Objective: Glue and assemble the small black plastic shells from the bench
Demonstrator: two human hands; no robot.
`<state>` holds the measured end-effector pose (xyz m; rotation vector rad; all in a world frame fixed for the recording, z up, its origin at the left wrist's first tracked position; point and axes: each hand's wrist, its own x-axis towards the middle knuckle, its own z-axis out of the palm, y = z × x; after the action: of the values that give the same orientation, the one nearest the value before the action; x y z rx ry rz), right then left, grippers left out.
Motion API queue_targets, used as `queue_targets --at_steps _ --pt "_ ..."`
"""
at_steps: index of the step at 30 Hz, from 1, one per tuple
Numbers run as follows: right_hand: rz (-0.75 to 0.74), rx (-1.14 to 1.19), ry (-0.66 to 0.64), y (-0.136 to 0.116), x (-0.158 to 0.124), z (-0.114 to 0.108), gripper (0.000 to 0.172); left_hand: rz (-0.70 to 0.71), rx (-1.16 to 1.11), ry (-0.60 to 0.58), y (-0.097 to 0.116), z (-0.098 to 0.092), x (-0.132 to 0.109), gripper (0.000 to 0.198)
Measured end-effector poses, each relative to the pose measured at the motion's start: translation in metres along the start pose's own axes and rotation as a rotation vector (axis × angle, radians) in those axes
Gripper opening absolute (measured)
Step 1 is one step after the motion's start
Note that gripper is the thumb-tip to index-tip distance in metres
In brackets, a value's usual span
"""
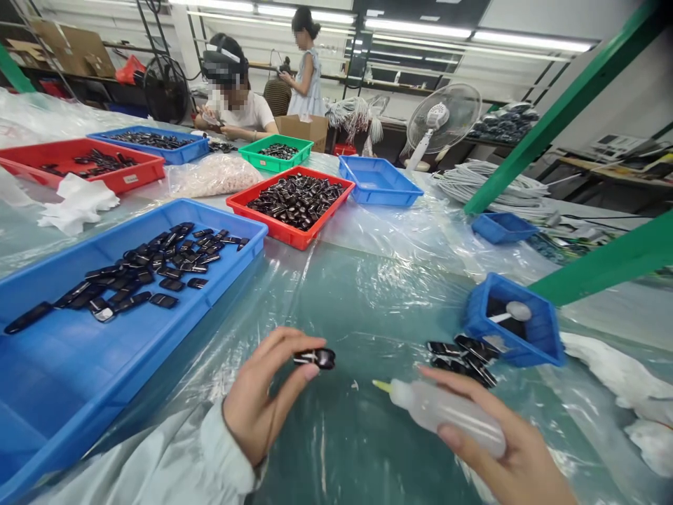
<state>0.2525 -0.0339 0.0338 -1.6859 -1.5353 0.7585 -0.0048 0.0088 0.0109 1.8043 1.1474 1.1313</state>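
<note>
While your right hand grips a bottle, its yellow tip pointing left, your left hand pinches a black part between thumb and fingers over the table, apart from that tip. Just beyond your right hand, loose parts lie beside a blue bin, while a blue tray at your left holds many others. Farther off stand a heaped red tray, a green tray and, behind, a seated person.
</note>
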Motion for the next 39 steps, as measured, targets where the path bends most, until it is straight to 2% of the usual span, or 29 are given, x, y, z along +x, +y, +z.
queue_targets --at_steps 2,5,9,11,13,15,16,17,19,21,25,29,35,39 --pt "-0.033 0.009 -0.053 0.012 0.009 -0.001 0.036 -0.082 -0.017 0.028 -0.008 0.0 0.005 0.02" --pt "-0.071 0.07 0.026 0.026 0.023 0.007 0.037 -0.207 -0.047 -0.002 -0.017 0.003 0.007 0.023" --pt "-0.1 0.069 0.072 0.032 0.033 0.022 0.029 -0.268 -0.08 -0.082 -0.019 0.004 0.005 0.027" --pt "-0.123 0.048 0.154 0.031 0.031 0.026 0.032 -0.285 -0.088 -0.116 -0.019 0.004 0.003 0.028" --pt "-0.173 0.017 0.316 0.028 0.024 0.026 0.033 -0.291 -0.088 -0.122 -0.018 0.003 0.002 0.028" --pt "-0.255 -0.022 0.42 0.023 0.014 0.029 0.023 -0.285 -0.09 -0.107 -0.016 0.004 0.001 0.027" --pt "-0.301 -0.041 0.408 0.02 0.009 0.031 0.015 -0.277 -0.094 -0.098 -0.014 0.004 0.0 0.026" --pt "-0.338 -0.057 0.341 0.017 0.005 0.035 0.01 -0.271 -0.1 -0.089 -0.012 0.005 0.0 0.024" --pt "-0.369 -0.079 0.164 0.011 0.001 0.047 0.017 -0.266 -0.11 -0.07 -0.008 0.007 -0.002 0.021" --pt "-0.347 -0.081 0.027 0.007 0.002 0.059 0.027 -0.258 -0.118 -0.062 -0.004 0.008 -0.003 0.019" --pt "-0.26 0.016 -0.092 0.0 0.009 0.072 0.015 -0.176 -0.126 -0.075 0.001 0.009 -0.006 0.017" --pt "-0.095 0.244 -0.148 -0.006 0.014 0.065 0.008 -0.108 -0.127 -0.085 0.001 0.01 -0.008 0.019" --pt "0.232 0.665 -0.314 -0.019 0.01 0.055 0.025 0.001 -0.155 -0.133 0.0 0.011 -0.011 0.022" --pt "0.357 0.842 -0.385 -0.033 0.004 0.055 0.02 0.008 -0.185 -0.17 0.001 0.01 -0.011 0.02"
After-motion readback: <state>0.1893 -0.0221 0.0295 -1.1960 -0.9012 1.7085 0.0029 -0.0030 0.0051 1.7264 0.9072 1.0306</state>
